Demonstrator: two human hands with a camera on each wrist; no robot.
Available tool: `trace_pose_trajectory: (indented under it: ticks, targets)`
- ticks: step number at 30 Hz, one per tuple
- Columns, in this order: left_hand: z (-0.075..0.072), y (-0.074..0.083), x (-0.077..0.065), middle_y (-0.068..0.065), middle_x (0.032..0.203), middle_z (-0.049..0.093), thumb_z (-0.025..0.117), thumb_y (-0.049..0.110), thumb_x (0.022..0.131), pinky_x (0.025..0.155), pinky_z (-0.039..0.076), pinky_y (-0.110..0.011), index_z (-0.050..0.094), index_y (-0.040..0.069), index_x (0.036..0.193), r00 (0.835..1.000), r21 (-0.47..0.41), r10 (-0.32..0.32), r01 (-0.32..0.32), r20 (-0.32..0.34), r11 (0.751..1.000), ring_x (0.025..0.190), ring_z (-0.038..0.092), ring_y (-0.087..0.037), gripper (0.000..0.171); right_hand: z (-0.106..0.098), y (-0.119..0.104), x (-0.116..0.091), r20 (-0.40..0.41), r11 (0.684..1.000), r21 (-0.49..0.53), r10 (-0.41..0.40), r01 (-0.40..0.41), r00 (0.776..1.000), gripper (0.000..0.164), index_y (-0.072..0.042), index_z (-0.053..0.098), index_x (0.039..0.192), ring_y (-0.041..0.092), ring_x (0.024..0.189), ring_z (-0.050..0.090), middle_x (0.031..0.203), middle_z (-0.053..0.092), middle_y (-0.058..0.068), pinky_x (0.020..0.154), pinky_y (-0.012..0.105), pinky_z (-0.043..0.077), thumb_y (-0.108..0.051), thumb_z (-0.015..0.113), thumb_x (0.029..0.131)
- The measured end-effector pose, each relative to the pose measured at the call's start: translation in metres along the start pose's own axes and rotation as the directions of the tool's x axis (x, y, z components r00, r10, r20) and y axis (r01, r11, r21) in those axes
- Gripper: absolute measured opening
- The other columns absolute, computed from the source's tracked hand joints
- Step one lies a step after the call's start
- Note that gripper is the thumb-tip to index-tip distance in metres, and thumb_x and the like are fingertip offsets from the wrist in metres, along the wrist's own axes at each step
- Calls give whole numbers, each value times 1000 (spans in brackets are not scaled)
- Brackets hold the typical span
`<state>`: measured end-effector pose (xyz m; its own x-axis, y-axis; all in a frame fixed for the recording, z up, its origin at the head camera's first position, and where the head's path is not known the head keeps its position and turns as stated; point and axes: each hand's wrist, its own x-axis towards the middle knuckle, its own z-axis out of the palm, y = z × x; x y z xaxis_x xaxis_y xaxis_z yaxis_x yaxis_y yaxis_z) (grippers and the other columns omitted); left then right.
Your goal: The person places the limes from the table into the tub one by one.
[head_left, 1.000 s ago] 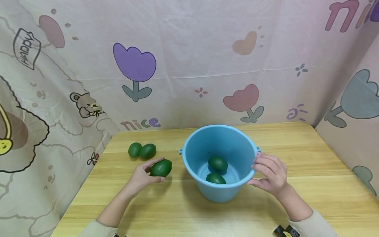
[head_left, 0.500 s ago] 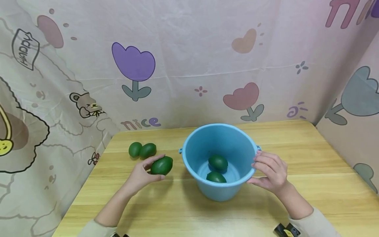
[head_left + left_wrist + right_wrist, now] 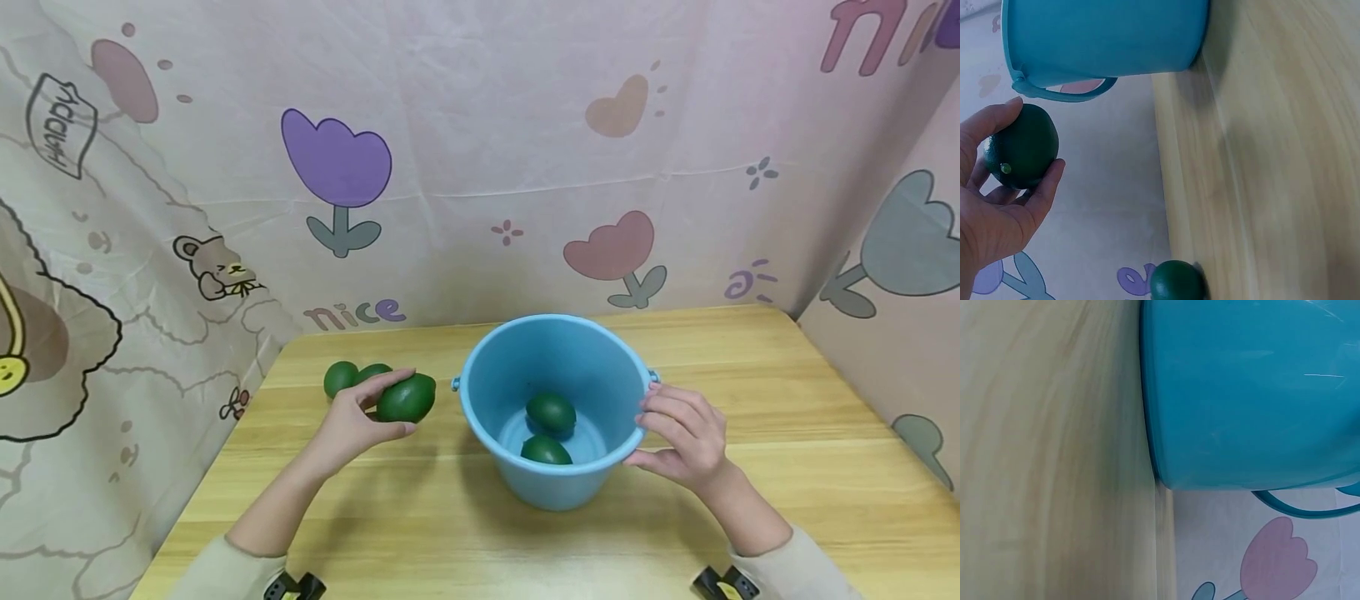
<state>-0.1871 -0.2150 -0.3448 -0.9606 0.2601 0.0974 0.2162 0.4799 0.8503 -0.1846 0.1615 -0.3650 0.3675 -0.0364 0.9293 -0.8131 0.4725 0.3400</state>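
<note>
So the lime [image 3: 406, 398] in the left hand [image 3: 354, 428] is higher up now than a second ago. It's clear of the wooden table [image 3: 757, 408], and from the head view it partly covers the oval lime [image 3: 372, 372] behind it, next to the round-looking lime [image 3: 341, 379]. The blue bucket [image 3: 553, 493] basically hasn't budged, and the front lime [image 3: 547, 450] and back lime [image 3: 551, 412] are lying in it same as before. Looks like the carry is partway along, with the fruit just left of the bucket and outside it.

Fingers: the left ones are parted about as wide as the fruit, thumb on one side, fingers on the other, pinching it. The right hand [image 3: 688, 435] grips the bucket's rim, fingers bent, thumb lower down on the outside. The right wrist view doesn't show that hand, so can't tell how tight.
</note>
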Motion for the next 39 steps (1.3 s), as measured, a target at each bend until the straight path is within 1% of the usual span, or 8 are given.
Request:
trace_pose_trajectory:
  ticks: [8, 13, 18, 24, 26, 31, 39]
  targets:
    - [-3, 9, 5, -10, 134, 52, 81, 18, 74, 86, 53, -42, 53, 22, 135, 1000, 20, 29, -29, -3, 999, 111, 58, -31, 67, 0, 0, 1, 1, 1000, -3, -4, 4, 1000, 52, 0, 55, 62, 24, 63, 54, 60, 55, 14, 90, 25, 50, -46, 66, 84]
    - [-5, 15, 6, -10, 136, 51, 81, 18, 74, 86, 52, -42, 52, 20, 136, 999, 15, 32, -32, -6, 999, 112, 57, -31, 68, 1, 0, 1, 0, 1000, -3, -6, 6, 1000, 52, 0, 55, 62, 25, 62, 54, 60, 55, 14, 90, 25, 50, -46, 66, 84]
    - [-10, 27, 11, -10, 136, 52, 81, 17, 74, 86, 52, -42, 53, 19, 135, 998, 31, 62, -62, -2, 998, 112, 57, -31, 67, 1, 0, 1, 4, 1000, -7, -3, 3, 1000, 52, 0, 55, 62, 25, 62, 54, 60, 55, 14, 90, 25, 50, -46, 65, 84]
    - [-15, 43, 16, -7, 137, 51, 81, 18, 74, 84, 54, -41, 53, 23, 135, 998, 62, 61, -61, 9, 996, 112, 58, -31, 68, -1, 0, -2, 6, 1000, -9, -2, 2, 1000, 52, 0, 56, 62, 25, 61, 54, 61, 56, 14, 90, 25, 51, -47, 66, 83]
    - [-15, 47, 18, -7, 137, 51, 81, 18, 74, 84, 54, -40, 53, 24, 135, 998, 62, 64, -65, 13, 996, 111, 58, -30, 67, -1, 0, -3, 5, 1000, -10, -3, 3, 1000, 52, 0, 56, 62, 25, 61, 54, 61, 56, 14, 89, 25, 51, -47, 66, 83]
    - [-12, 57, 21, -5, 138, 49, 81, 17, 74, 85, 54, -39, 53, 23, 135, 997, 38, 79, -80, 25, 996, 112, 58, -29, 68, -2, 0, -2, 7, 1000, -8, -2, 2, 1000, 52, 0, 56, 62, 25, 62, 55, 61, 56, 14, 89, 25, 51, -47, 66, 83]
    - [-5, 65, 25, -6, 139, 49, 80, 12, 75, 85, 54, -34, 53, 18, 136, 985, 15, 162, -163, 58, 987, 115, 56, -30, 67, -2, 0, -3, 3, 1000, -11, -3, 3, 1000, 53, 0, 56, 62, 25, 62, 55, 60, 56, 14, 89, 25, 51, -47, 66, 83]
